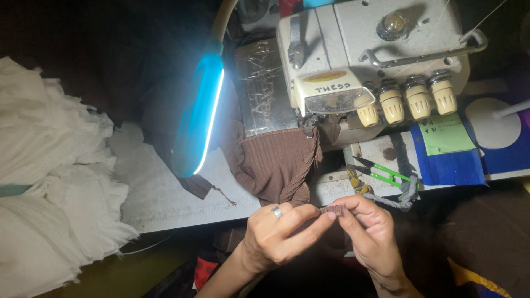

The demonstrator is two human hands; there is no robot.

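Sewing table (165, 193): brown strip (332, 209) pinched between left hand (276, 234), right hand (370, 232).

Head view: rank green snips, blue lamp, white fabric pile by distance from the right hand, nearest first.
From the right hand:
1. Green snips, just above it on the table edge.
2. Blue lamp, up and to the left, past the brown fabric.
3. White fabric pile, far left edge.

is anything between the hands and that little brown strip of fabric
No. Both hands already pinch the small brown ribbed fabric strip: left hand on its left end, right hand on its right. Nothing visible lies between.
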